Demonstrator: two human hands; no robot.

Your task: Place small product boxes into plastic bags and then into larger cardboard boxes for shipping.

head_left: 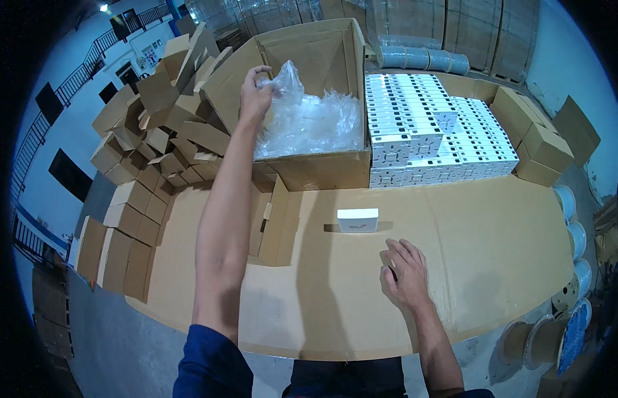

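My left arm reaches up to a large open cardboard box (pixel 315 174), where my left hand (pixel 257 99) pinches a clear plastic bag (pixel 289 83) from the heap of plastic bags (pixel 315 126) inside. On the cardboard-covered table rests a small white box (pixel 358 221), touched by neither hand. Just to its lower right, my right hand (pixel 406 273) hovers or rests low over the tabletop with fingers curled. Something small and dark shows between its thumb and fingers, too little visible to name. A small open brown carton (pixel 276 229) stands below the large box.
White patterned boxes (pixel 415 132) are stacked in rows at the back right, beside closed brown cartons (pixel 538 142). Many brown cartons (pixel 169 113) pile up at the left, some open. Cable spools (pixel 544 338) stand on the floor right of the table (pixel 495 252); a wrapped blue roll (pixel 422 60) lies behind.
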